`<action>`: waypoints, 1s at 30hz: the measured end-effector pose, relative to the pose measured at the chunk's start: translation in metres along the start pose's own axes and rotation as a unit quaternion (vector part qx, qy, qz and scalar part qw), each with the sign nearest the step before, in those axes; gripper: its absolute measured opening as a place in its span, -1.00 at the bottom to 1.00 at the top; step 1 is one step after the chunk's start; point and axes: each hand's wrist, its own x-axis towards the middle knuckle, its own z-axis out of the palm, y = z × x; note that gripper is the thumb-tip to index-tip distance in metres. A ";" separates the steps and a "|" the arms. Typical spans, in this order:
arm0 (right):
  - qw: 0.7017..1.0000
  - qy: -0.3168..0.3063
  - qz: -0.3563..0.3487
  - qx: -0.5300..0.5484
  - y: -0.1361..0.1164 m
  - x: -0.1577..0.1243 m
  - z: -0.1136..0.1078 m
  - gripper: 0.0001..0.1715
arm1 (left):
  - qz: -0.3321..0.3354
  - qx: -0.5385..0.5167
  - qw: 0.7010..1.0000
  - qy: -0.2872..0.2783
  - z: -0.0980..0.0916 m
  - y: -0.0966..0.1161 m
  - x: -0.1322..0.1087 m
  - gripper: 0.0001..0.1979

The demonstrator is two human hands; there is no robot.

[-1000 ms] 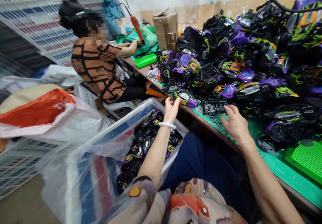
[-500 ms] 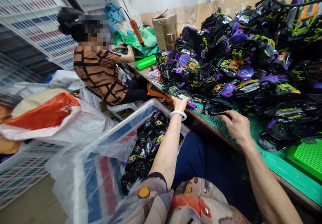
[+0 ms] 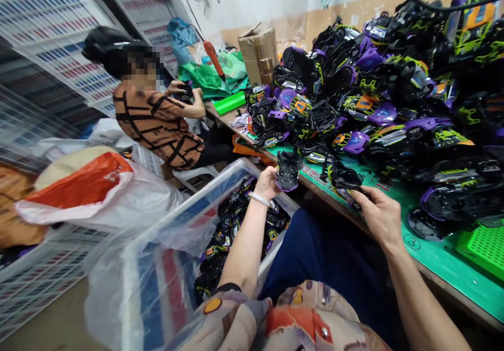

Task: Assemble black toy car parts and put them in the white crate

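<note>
My left hand (image 3: 268,184) is closed on the edge of a toy car body shell (image 3: 287,171), its black hollow underside turned toward me and a purple rim at the bottom. It is held over the table edge, near the crate. My right hand (image 3: 380,212) pinches one end of another toy car shell (image 3: 344,176), black with some yellow-green, lifted at its near end above the green table mat. Behind both hands rises a large heap of toy car shells (image 3: 370,101) in black, purple, yellow-green and orange.
On my left stands a plastic-lined crate (image 3: 157,235) with several car shells inside. A bright green perforated basket (image 3: 482,246) sits at the right. A co-worker (image 3: 157,120) sits at the table's far end, near a hanging orange electric screwdriver (image 3: 213,59) and a cardboard box (image 3: 258,51).
My left hand has drawn a car shell back from the pile and turned its underside toward me. My right hand has moved slightly, tilting up the shell it pinches.
</note>
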 end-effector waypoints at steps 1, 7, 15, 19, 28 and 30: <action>1.000 0.007 0.003 0.007 0.002 -0.001 -0.001 -0.56 | -0.007 -0.013 1.000 -0.025 -0.003 -0.006 -0.003 -0.78; 0.999 0.020 -0.027 0.002 0.011 -0.004 0.001 -0.56 | -0.037 -0.067 0.993 -0.090 -0.007 -0.023 -0.013 -0.54; 0.974 -0.009 -0.183 -0.132 0.009 -0.013 0.021 -0.62 | 0.055 0.021 0.998 0.018 0.033 -0.039 -0.023 -0.52; 0.954 -0.011 -0.235 -0.188 0.009 -0.022 0.025 -0.63 | 0.089 0.019 0.995 0.049 0.036 -0.052 -0.028 -0.50; 0.945 0.007 -0.260 -0.199 0.013 -0.032 0.022 -0.66 | 0.047 -0.022 0.998 0.032 0.029 -0.051 -0.039 -0.58; 0.948 0.001 -0.257 -0.190 0.009 -0.039 0.024 -0.67 | 0.051 -0.010 0.998 0.045 0.020 -0.048 -0.047 -0.58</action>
